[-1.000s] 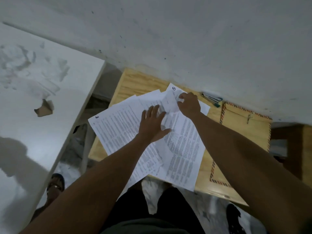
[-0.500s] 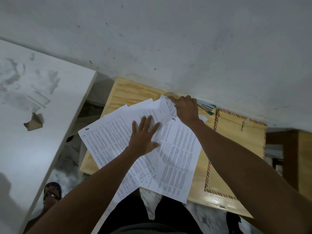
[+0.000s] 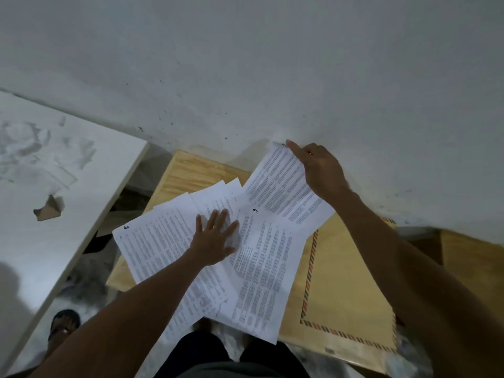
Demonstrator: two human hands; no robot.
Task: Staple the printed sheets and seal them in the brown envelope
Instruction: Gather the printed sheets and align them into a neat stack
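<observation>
1. Lifted since a moment before: one printed sheet (image 3: pixel 283 186), pinched in right hand (image 3: pixel 320 170), above fanned printed sheets (image 3: pixel 245 257).
2. Pressed flat, fingers spread: left hand (image 3: pixel 215 236).
3. Beside sheets: brown envelope (image 3: pixel 346 282); sorting under way, stapling still ahead.

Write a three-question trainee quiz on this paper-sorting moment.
1. True or false: the left hand lies flat on the sheets.
2. What does the right hand hold? A) lifted sheet B) stapler C) pen
3. Fill in: the envelope lies on the ____.

Key: 1 true; 2 A; 3 table
</observation>
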